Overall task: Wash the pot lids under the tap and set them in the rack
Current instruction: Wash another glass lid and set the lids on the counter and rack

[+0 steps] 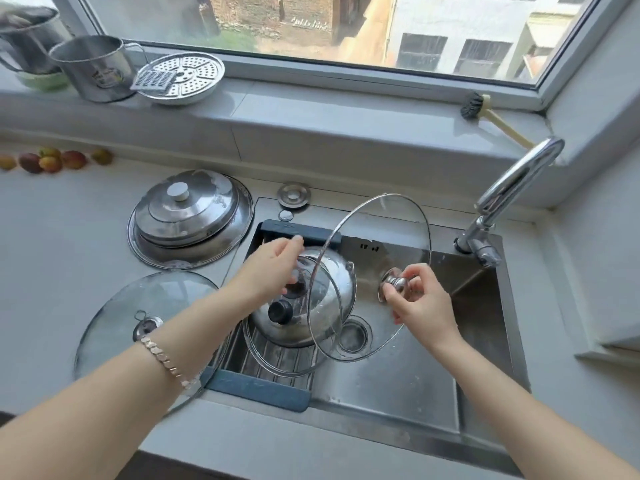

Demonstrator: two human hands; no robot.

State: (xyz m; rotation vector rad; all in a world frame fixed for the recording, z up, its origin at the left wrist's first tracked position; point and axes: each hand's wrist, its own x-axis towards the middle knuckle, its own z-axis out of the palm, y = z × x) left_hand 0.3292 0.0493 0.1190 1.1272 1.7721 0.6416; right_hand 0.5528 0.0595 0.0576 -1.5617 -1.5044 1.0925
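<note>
While held tilted over the sink (398,375), pinched by its knob (394,284) in the right hand (422,299): glass lid (381,230); above the steel lid (294,327) in the rack (263,389), left hand (270,268), grip impossible to tell.

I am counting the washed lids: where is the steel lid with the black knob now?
Head view: the steel lid sits in the rack at the sink's left end, under the left hand.
</note>
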